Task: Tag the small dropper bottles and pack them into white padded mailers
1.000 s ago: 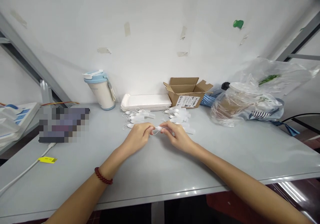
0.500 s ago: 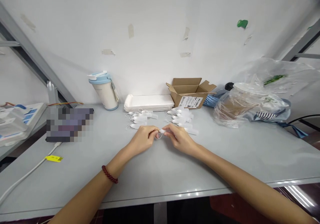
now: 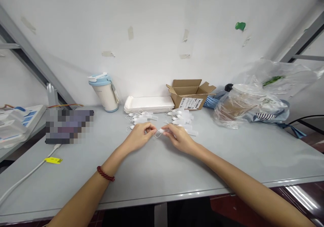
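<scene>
Head view: white cap (image 3: 161, 130) between the hands, cord (image 3: 158, 136) looping toward 7 o'clock.
Right hand (image 3: 182, 140): thumb and finger pinching the cap.
Left hand (image 3: 138, 136): fingertips together beside the cord; cannot tell if gripping.
Box (image 3: 191, 96), 1 o'clock of cap: barcoded label (image 3: 190, 103), print too small.
Yellow tag (image 3: 53, 160), toward 8: illegible.
</scene>
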Demonstrator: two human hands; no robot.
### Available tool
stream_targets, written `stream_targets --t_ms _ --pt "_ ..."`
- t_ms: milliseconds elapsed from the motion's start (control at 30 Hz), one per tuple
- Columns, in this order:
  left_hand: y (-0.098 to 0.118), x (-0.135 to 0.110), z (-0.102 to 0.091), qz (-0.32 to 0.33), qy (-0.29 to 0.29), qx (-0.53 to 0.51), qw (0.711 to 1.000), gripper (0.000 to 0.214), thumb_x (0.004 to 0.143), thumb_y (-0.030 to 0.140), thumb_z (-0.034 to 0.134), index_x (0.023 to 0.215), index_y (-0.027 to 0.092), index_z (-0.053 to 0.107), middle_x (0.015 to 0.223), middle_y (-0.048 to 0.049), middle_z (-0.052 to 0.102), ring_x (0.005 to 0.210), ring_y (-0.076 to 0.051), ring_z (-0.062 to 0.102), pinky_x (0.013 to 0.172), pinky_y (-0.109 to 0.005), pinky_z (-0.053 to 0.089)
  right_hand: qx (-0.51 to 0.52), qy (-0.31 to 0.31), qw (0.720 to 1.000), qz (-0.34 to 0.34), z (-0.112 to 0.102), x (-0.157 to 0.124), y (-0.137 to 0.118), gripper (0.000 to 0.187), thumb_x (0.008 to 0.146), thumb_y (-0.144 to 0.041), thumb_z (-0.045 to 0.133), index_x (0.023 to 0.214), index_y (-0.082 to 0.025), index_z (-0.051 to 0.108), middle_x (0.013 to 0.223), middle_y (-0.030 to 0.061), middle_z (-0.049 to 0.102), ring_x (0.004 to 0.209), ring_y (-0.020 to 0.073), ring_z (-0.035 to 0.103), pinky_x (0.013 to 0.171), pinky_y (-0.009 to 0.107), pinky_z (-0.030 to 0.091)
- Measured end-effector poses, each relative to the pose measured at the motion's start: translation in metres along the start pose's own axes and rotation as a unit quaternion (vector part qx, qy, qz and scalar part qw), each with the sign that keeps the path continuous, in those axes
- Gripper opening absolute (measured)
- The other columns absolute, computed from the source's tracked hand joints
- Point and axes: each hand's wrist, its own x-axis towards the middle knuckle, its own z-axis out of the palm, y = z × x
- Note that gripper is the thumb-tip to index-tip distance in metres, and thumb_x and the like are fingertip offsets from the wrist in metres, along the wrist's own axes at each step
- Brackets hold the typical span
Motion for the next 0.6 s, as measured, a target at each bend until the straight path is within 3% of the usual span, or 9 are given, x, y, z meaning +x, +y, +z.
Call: stream_targets --t_ms 67,133,233,333,467,600 --pt "-0.003 0.001 -0.004 0.006 0.018 -0.002 1.0 0.02 0.081 0.032 0.049 0.077 0.017 0.062 0.076 -0.0023 0.066 0.07 -0.016 0.058 0.063 -0.026 0.043 -0.023 -0.012 1.0 -0.01 -0.002 0.0 -0.002 0.021 0.093 -0.03 0.044 0.106 -0.017 0.054 0.09 0.008 0.067 0.075 0.0169 0.06 0.067 0.028 0.044" --pt "-0.011 0.004 -0.011 0.001 0.072 -0.012 0.997 0.02 0.079 0.034 0.05 0.077 0.017 0.062 0.077 -0.0028 0.066 0.073 -0.017 0.058 0.066 -0.027 0.044 -0.066 -0.014 0.998 -0.019 -0.007 0.002 -0.002 0.027 0.094 -0.033 0.042 0.111 -0.015 0.052 0.092 0.0093 0.066 0.078 0.018 0.06 0.069 0.03 0.044" --pt "-0.03 0.01 -0.027 -0.042 0.214 -0.026 0.976 0.022 0.075 0.036 0.052 0.078 0.017 0.061 0.077 -0.0038 0.066 0.074 -0.018 0.059 0.068 -0.028 0.045 -0.174 0.001 0.984 -0.028 -0.018 0.006 0.004 0.028 0.095 -0.031 0.038 0.11 -0.014 0.053 0.097 0.0122 0.064 0.087 0.021 0.057 0.075 0.032 0.043" --pt "-0.048 0.015 -0.038 -0.084 0.327 -0.029 0.941 0.023 0.073 0.036 0.054 0.078 0.015 0.062 0.077 -0.005 0.066 0.073 -0.018 0.06 0.069 -0.028 0.045 -0.321 -0.031 0.947 0.001 -0.027 0.01 0.013 0.021 0.092 -0.021 0.041 0.099 -0.013 0.059 0.1 0.0154 0.062 0.092 0.0249 0.055 0.075 0.035 0.039" --pt "-0.056 0.016 -0.035 -0.11 0.362 0.008 0.925 0.021 0.072 0.033 0.054 0.077 0.015 0.065 0.076 -0.0047 0.068 0.072 -0.018 0.061 0.071 -0.029 0.045 -0.41 -0.107 0.903 0.077 -0.035 0.013 0.021 0.019 0.088 -0.011 0.044 0.09 -0.012 0.063 0.091 0.0137 0.063 0.089 0.0245 0.055 0.071 0.033 0.034" --pt "-0.051 0.016 -0.026 -0.108 0.369 0.058 0.921 0.019 0.073 0.029 0.055 0.076 0.016 0.068 0.079 -0.0045 0.071 0.076 -0.019 0.063 0.073 -0.029 0.046 -0.42 -0.113 0.896 0.091 -0.041 0.014 0.018 0.022 0.088 -0.01 0.041 0.092 -0.013 0.063 0.094 0.0124 0.064 0.089 0.0234 0.054 0.071 0.032 0.03"
